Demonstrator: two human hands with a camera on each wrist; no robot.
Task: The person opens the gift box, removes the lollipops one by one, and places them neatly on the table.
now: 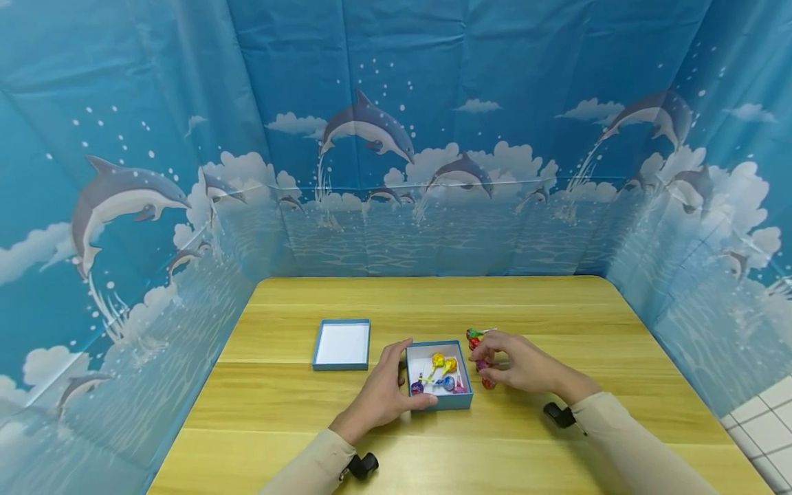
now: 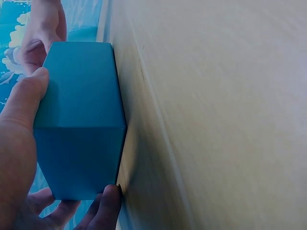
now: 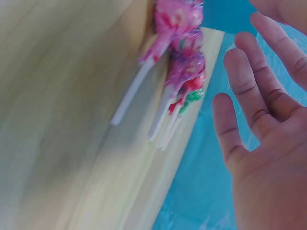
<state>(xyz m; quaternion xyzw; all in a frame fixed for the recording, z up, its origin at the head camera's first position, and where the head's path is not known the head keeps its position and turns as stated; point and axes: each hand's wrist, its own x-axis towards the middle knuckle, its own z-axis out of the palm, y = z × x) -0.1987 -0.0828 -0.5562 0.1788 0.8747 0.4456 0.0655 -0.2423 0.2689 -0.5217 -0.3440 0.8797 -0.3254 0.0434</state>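
My left hand [image 1: 382,386] grips a blue square box [image 1: 447,403], thumb over its front edge and fingers along its left side. Inside the white interior lie several wrapped lollipops, among them a yellow lollipop [image 1: 438,359] and a blue lollipop [image 1: 448,383]. Just right of the box, my right hand [image 1: 526,363] hovers over a row of lollipops on the table, partly covering them in the head view. In the right wrist view its fingers [image 3: 240,72] are extended and apart from the pink lollipop [image 3: 178,19], with a green lollipop [image 3: 194,96] farthest along the row.
A shallow blue-edged lid [image 1: 342,345] with a white inside lies on the wooden table [image 1: 297,419], left of the box. Behind the table hangs a blue curtain [image 1: 396,227] printed with dolphins, which also runs along both sides.
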